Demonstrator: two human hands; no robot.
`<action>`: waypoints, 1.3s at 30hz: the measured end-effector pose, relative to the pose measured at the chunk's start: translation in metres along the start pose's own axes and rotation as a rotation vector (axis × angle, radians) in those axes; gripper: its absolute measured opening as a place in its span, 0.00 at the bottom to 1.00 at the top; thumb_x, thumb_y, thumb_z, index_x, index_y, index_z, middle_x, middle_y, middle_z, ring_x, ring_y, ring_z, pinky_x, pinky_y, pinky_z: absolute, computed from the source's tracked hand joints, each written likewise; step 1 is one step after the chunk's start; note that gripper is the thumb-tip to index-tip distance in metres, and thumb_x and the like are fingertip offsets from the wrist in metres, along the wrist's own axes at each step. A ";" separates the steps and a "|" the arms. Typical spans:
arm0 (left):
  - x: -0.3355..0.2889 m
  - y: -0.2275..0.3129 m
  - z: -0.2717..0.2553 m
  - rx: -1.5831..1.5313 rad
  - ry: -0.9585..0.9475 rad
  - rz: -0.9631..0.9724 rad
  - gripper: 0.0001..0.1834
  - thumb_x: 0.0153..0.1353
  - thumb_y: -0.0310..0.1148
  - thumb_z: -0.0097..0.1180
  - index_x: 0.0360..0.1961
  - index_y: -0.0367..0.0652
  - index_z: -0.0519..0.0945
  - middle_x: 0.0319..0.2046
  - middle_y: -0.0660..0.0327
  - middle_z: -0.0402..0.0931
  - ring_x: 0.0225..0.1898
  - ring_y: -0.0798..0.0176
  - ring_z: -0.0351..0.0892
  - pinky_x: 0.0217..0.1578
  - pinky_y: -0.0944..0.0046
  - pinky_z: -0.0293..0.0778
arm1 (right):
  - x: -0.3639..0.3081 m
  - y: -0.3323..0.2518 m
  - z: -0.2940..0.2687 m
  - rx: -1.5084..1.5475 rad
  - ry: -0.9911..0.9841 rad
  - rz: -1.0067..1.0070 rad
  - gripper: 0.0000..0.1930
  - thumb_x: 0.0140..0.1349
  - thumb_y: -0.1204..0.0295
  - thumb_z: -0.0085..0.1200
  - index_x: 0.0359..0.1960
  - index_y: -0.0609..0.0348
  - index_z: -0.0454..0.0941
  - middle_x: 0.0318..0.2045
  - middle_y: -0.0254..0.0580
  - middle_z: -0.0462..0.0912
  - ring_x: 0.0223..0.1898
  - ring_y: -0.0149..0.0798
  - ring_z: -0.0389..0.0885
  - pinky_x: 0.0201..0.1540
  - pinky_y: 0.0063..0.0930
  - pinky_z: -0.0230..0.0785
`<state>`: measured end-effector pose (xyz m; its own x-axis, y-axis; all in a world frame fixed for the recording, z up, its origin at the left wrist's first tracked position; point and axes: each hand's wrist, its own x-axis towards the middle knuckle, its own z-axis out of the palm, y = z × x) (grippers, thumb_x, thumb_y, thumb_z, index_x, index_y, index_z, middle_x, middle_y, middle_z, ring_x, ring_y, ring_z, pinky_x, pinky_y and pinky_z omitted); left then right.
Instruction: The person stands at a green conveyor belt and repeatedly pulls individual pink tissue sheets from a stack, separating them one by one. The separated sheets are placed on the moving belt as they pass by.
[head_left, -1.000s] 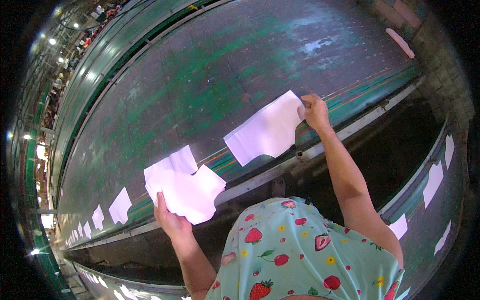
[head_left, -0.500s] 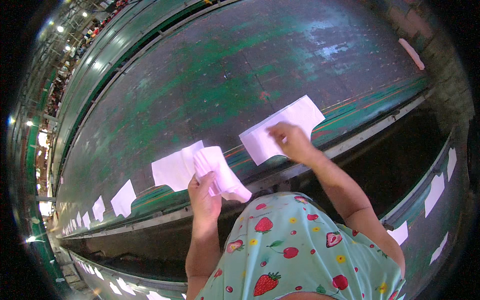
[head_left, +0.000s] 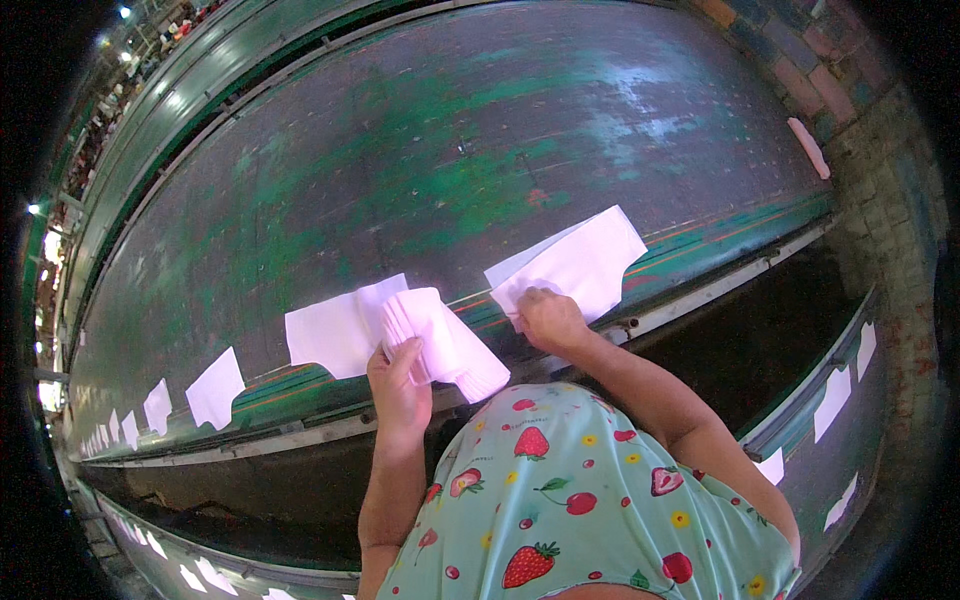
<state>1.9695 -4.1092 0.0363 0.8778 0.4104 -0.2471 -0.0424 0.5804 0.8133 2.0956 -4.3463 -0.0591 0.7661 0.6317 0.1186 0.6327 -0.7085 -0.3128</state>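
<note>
My left hand (head_left: pixel 402 392) grips a folded bundle of pale pinkish-white cloth pieces (head_left: pixel 440 340), its layered edges fanned beside my thumb. Behind the bundle, partly covered by it, a flat white cut piece (head_left: pixel 333 325) lies on the long green table. To the right, another cut cloth piece (head_left: pixel 592 262) with a notched near edge lies at a slant, with a bluish layer (head_left: pixel 535 253) showing along its far left edge. My right hand (head_left: pixel 552 318) has its fingers curled together at this piece's near left corner, pinching it; the fingertips are partly hidden.
The long table (head_left: pixel 400 190) has a worn green and dark surface and a metal rail (head_left: pixel 690 305) along its near edge. More white pieces (head_left: pixel 215 388) lie in a row to the left. A pinkish strip (head_left: pixel 809 148) rests at the far right end. Another table with white pieces (head_left: pixel 832 403) stands behind me.
My right hand has moved down and left, from over the right-hand piece to its near left corner. That piece's top layer has shifted, baring more bluish layer. My left hand still holds the bundle.
</note>
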 end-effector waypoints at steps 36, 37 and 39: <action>-0.031 0.007 0.083 0.260 -0.161 0.147 0.12 0.58 0.23 0.66 0.44 0.33 0.84 0.37 0.61 0.85 0.36 0.71 0.82 0.41 0.66 0.80 | 0.002 -0.046 -0.149 1.275 0.004 0.028 0.07 0.66 0.84 0.53 0.42 0.69 0.83 0.37 0.43 0.85 0.37 0.30 0.84 0.39 0.24 0.77; -0.032 0.004 0.096 0.273 -0.177 0.168 0.12 0.58 0.22 0.65 0.44 0.33 0.83 0.38 0.61 0.85 0.36 0.70 0.83 0.42 0.65 0.80 | 0.001 -0.046 -0.161 1.184 0.086 -0.055 0.07 0.64 0.79 0.59 0.42 0.70 0.83 0.35 0.42 0.86 0.34 0.29 0.84 0.37 0.23 0.78; -0.033 -0.004 0.123 0.298 -0.190 0.217 0.12 0.59 0.21 0.64 0.45 0.33 0.83 0.39 0.60 0.85 0.37 0.69 0.83 0.44 0.65 0.80 | -0.009 -0.036 -0.187 1.003 0.097 -0.050 0.08 0.63 0.77 0.61 0.41 0.69 0.83 0.31 0.39 0.86 0.31 0.28 0.84 0.35 0.23 0.78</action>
<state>1.9995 -4.2113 0.1057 0.9375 0.3469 0.0258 -0.1204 0.2541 0.9597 2.0873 -4.3853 0.1273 0.7754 0.5935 0.2157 0.3110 -0.0616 -0.9484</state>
